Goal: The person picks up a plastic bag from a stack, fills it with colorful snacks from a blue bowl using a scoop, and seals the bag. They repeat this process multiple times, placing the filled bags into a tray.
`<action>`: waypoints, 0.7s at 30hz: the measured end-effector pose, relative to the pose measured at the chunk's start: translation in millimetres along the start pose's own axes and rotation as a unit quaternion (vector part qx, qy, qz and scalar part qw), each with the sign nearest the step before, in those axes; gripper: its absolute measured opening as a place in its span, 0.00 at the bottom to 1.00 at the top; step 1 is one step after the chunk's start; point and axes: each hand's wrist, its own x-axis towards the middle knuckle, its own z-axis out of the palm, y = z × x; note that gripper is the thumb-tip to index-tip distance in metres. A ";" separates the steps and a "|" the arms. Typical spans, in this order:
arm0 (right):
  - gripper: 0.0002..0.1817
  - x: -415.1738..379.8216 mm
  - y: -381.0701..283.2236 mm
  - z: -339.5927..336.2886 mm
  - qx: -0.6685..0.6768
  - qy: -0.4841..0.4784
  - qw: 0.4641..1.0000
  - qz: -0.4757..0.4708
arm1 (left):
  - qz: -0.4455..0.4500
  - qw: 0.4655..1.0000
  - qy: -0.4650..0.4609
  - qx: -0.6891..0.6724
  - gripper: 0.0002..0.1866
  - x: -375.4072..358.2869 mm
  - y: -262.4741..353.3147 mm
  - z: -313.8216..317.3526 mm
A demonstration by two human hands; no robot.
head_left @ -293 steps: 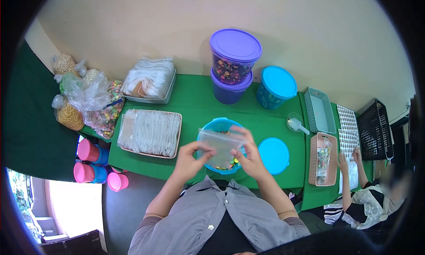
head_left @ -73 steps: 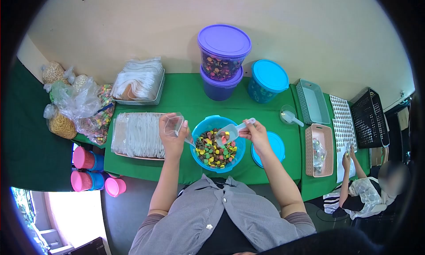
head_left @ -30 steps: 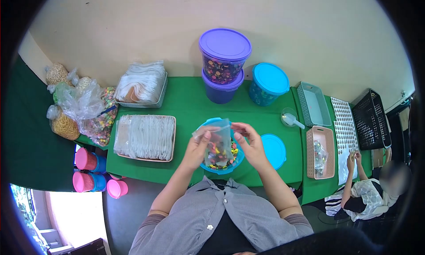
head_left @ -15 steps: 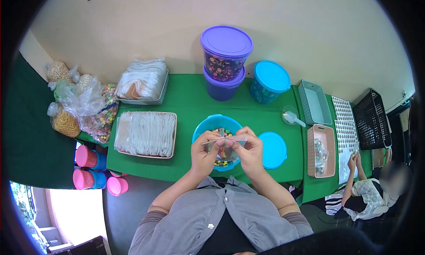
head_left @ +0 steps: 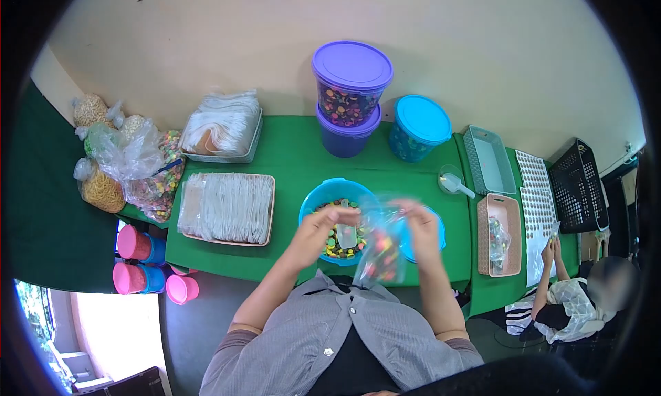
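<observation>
A clear plastic bag (head_left: 382, 255) with colorful candy-like pieces in its lower part hangs tilted in front of me, blurred by motion. My right hand (head_left: 421, 227), also blurred, pinches its upper right edge. The fingertips of my left hand (head_left: 320, 232) are pressed together at the bag's upper left edge. Below and behind the hands stands a blue basin (head_left: 330, 187) holding loose multicolored pieces (head_left: 330, 248). A translucent scoop (head_left: 347, 236) lies among them. Partly covered by the bag and my right hand is a round blue lid (head_left: 432, 248).
A basket of stacked clear bags (head_left: 231, 207) sits at left, with another bag stack (head_left: 224, 124) behind. Purple tubs (head_left: 350, 131) and a blue tub (head_left: 418, 131) line the wall. A beige basket (head_left: 506, 255) holds a filled bag. A co-worker (head_left: 571, 300) works at far right.
My hands have moved apart, the right one outward to the right. The bag has come away from over the basin, down and right, exposing the scoop and loose pieces.
</observation>
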 end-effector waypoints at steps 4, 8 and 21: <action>0.08 23.2 66.1 -150.9 -0.048 0.360 0.930 0.061 | 0.024 0.954 0.213 0.212 0.18 1.7 -30.0 -64.0; 0.11 -16.4 166.1 -349.4 -0.027 0.536 0.842 0.058 | -0.025 0.864 0.317 0.390 0.17 -25.4 -102.1 -147.0; 0.40 -78.0 183.7 -336.4 -0.523 0.582 0.499 0.373 | -0.119 0.686 0.333 0.635 0.28 -40.0 -139.4 -139.5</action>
